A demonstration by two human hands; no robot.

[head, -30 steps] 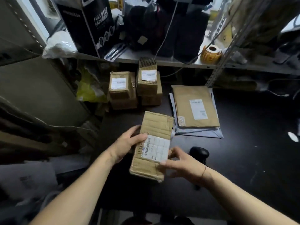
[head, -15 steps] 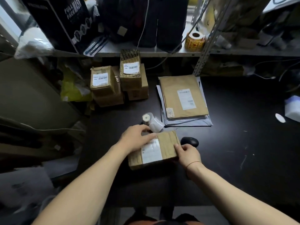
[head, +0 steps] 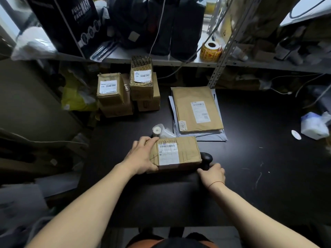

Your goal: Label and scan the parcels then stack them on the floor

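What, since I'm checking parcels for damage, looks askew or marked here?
The parcel in the left hand has pen scrawls beside its label. At the back, the patterned box sits tilted, overhanging the box beneath it. Nothing looks spilled.

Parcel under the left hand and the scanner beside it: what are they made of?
Parcel: brown cardboard, matte, with creased edges and pen marks; white paper label stuck on top. Scanner: probably black plastic, smooth with a faint sheen; handle hidden in the right hand.
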